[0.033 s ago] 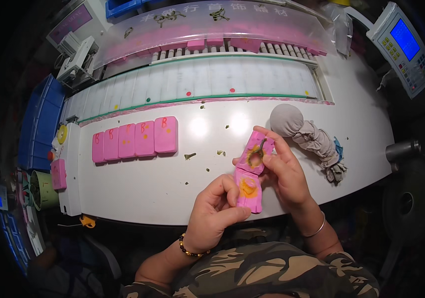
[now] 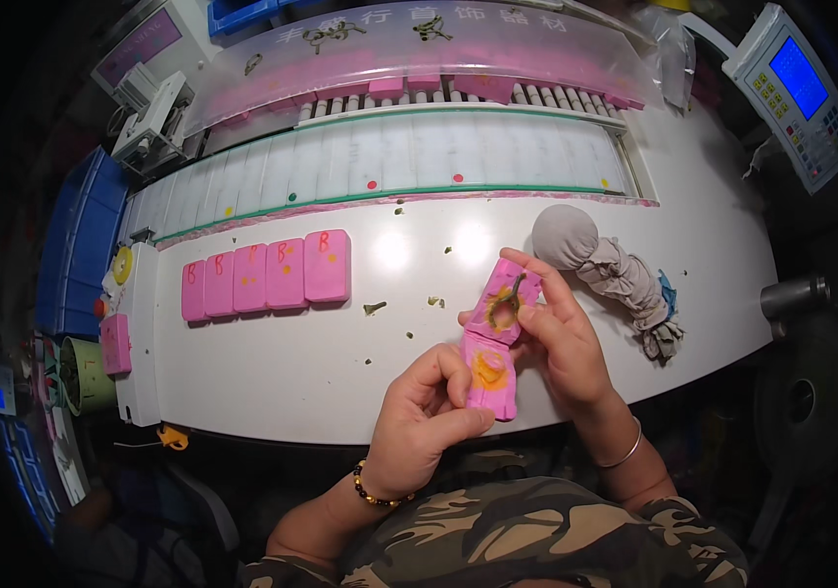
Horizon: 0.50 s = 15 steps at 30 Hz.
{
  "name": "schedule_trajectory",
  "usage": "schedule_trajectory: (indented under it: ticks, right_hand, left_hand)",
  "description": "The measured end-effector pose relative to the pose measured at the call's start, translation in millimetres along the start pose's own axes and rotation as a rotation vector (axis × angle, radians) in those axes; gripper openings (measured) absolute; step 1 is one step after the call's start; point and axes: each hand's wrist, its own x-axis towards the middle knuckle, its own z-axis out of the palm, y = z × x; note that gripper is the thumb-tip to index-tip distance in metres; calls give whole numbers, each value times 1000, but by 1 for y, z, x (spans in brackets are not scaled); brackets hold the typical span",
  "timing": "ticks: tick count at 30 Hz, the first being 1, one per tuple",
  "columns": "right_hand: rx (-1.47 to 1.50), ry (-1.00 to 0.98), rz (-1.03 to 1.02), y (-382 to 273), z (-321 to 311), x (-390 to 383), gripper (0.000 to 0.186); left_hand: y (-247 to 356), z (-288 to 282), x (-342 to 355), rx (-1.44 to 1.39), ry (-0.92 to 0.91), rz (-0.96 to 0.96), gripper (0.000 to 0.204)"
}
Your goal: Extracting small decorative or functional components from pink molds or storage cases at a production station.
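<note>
Between my hands a pink rubber mold point(image 2: 491, 397) lies folded open into two halves, above the table's near edge. A dark green wax ring with a short stem point(image 2: 518, 287) sits in the cavity of its upper half. The lower half carries an orange-yellow stain around its hollow. My left hand point(image 2: 426, 416) is closed on the lower half, thumb and fingers at its left edge and bottom end. With my right hand point(image 2: 568, 338) I grip the upper half from the right, thumb beside the ring and a finger over the top; the fingers behind it are partly hidden.
Several closed pink molds point(image 2: 267, 276) stand in a row at left. Green wax scraps point(image 2: 375, 309) dot the white table point(image 2: 272, 382). A grey cloth bundle with a round head point(image 2: 565, 238) lies at right. Behind runs a green-edged white panel strip point(image 2: 331, 162); a control panel point(image 2: 793, 93) stands far right.
</note>
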Motion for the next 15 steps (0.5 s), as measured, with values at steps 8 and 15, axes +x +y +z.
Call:
schedule_trajectory:
  ticks: [8,15]
  right_hand:
    - [-99,-71,-109,1,-1,-1,47]
    - [-110,-57,-148,2,5,-2,48]
  left_hand:
    - [1,0,0,-25,-17,17,29]
    - [2,0,-1,-28,-8,7,29]
